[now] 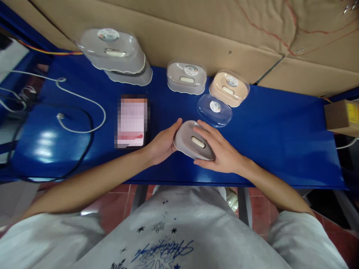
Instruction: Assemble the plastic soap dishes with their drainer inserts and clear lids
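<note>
A grey oval container [185, 136] with a cream oblong piece on its top is held between both my hands, over the front of the blue table. My left hand [165, 144] grips its left end, with the thumb along the upper edge. My right hand [223, 151] is wrapped round the right end, fingers over the top and thumb at the near side. Just beyond it lies a loose clear lid [213, 110] with a round white label. Behind that stand a peach container [228, 89] and another grey container [186, 80], both under clear labelled lids.
Larger grey containers [114, 54] are stacked at the back left. A phone-like device [131, 121], its screen blurred, lies left of my hands on the blue table [275, 134]. White cable [98, 106] and black cable curl at the left. A cardboard box [340, 116] is at the right edge.
</note>
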{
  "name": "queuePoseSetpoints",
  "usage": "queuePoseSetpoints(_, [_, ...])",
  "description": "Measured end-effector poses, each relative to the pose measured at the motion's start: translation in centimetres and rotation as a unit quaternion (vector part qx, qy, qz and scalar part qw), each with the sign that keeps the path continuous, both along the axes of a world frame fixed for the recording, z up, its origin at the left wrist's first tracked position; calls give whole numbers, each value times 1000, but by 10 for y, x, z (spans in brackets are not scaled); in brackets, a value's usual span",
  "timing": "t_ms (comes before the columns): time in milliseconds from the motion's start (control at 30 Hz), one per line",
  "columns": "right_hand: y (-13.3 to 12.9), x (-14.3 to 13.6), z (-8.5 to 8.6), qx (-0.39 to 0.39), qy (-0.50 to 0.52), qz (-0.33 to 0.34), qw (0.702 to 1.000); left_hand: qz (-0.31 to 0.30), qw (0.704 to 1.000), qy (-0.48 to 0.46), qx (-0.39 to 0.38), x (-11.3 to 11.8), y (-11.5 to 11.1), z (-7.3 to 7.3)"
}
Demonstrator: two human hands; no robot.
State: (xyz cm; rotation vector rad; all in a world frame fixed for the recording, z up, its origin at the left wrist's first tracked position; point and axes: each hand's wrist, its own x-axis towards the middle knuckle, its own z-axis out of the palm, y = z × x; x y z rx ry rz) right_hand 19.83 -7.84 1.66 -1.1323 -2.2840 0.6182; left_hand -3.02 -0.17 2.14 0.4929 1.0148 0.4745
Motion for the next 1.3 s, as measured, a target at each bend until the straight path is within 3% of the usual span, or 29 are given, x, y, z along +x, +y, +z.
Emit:
queuePoseSetpoints(267, [8,8,-3,-79,109,-100,986,-26,997,31,64,-6,3,-6])
queuePoseSetpoints(533, [6,12,-1,-27,-14,-149,988,-98,989,99,58,-10,5,6])
queuePoseSetpoints(667, [5,10,-3,8,-82,-143,986,-199,968,117,103,-15,6,4])
queuePoseSetpoints(767, [5,10,-5,19,-133,-127,983,-309,939,75,130,-19,7,7])
queuePoseSetpoints(833, [5,9,-6,25,-157,-118,980,-348,925,60,139,-20,8,10])
queuePoseSetpoints(1067, [4,10,-6,29,-182,-127,975,-300,921,91,233,-23,15,18])
queuePoseSetpoints(1167, [5,10,-7,33,-182,-130,974,-294,887,158,320,-25,15,15])
queuePoseSetpoints(1300, [4,11,-8,28,-182,-129,974,-262,788,283,480,-24,13,11])
